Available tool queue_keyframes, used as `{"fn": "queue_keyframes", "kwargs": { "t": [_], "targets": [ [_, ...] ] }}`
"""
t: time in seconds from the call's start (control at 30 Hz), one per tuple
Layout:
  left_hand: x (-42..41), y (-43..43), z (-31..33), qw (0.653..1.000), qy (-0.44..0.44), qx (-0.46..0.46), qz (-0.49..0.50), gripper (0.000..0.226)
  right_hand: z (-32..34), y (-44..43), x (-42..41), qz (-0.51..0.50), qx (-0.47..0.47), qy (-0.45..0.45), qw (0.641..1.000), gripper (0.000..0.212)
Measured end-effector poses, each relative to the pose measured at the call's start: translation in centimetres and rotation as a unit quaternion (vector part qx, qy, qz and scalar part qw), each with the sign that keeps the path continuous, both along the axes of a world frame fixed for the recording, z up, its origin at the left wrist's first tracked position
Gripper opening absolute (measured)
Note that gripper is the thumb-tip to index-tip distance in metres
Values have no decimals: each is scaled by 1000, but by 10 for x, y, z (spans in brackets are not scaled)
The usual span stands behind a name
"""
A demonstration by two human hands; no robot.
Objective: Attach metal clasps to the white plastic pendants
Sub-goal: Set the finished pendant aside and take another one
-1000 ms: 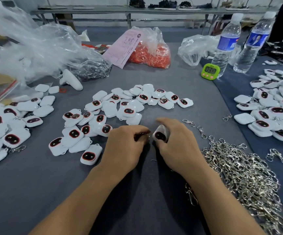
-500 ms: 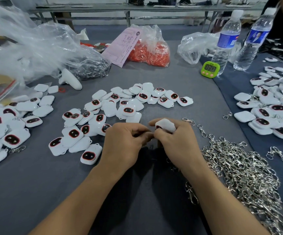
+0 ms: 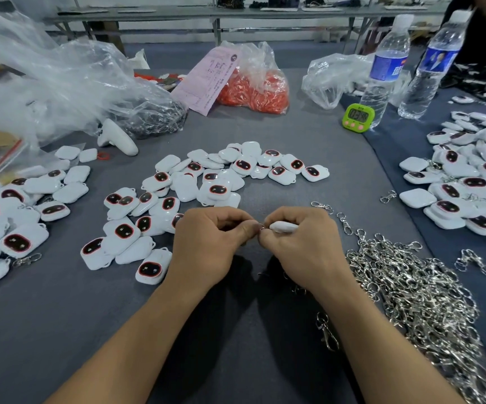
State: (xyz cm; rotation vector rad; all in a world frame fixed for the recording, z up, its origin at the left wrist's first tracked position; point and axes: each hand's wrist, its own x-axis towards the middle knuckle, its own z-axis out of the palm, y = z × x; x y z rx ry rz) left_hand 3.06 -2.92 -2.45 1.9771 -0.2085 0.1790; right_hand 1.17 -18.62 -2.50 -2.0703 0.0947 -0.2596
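**Ring and pendant brought together at mid-frame**

A grey table (image 3: 61,330) fills most of the frame. A large crumpled clear bag (image 3: 46,83) is spread across the upper left. A wide heap of clasps (image 3: 411,301) is piled along the lower right, just beside the right forearm. Loose pendants (image 3: 206,182) are scattered above the hands in the middle of the frame. A left pile (image 3: 17,217) is seen at the left edge and a right pile (image 3: 469,185) at the right edge, with clasps among some of them.

Both forearms are stretched up from the bottom edge and angled inward, so that the hands meet just below mid-frame, backs turned to the camera. The left hand (image 3: 206,246) is curled, its thumb and forefinger pressed together on a small ring (image 3: 261,228). The right hand (image 3: 303,243) is curled as well. A held pendant (image 3: 284,227) is gripped edge-on between its thumb and fingers, so that only the white rim shows. The ring is held right at the left end of this pendant. Whether it is already threaded cannot be told.

At the top, a bag of orange pieces (image 3: 253,88) is seen with a pink slip (image 3: 206,80) leaning on it. Two bottles (image 3: 384,68) are stood at the upper right, and a green timer (image 3: 358,117) is set in front of the nearer one. A single clasp (image 3: 326,330) is laid on the table beside the right forearm.
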Motion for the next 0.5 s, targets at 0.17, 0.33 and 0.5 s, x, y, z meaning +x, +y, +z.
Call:
{"fn": "queue_keyframes", "kwargs": {
  "t": [0.17,0.33,0.5],
  "targets": [
    [1,1,2,997,44,-5,-57,12,1,-3,-1,-7,-13,-19,1000,17],
    [1,-2,2,993,77,-85,-25,20,3,-2,-3,-10,-29,-49,998,17],
    [-2,-4,1,990,63,-122,20,19,4,1,-5,-7,-44,-55,997,27]
  ]
}}
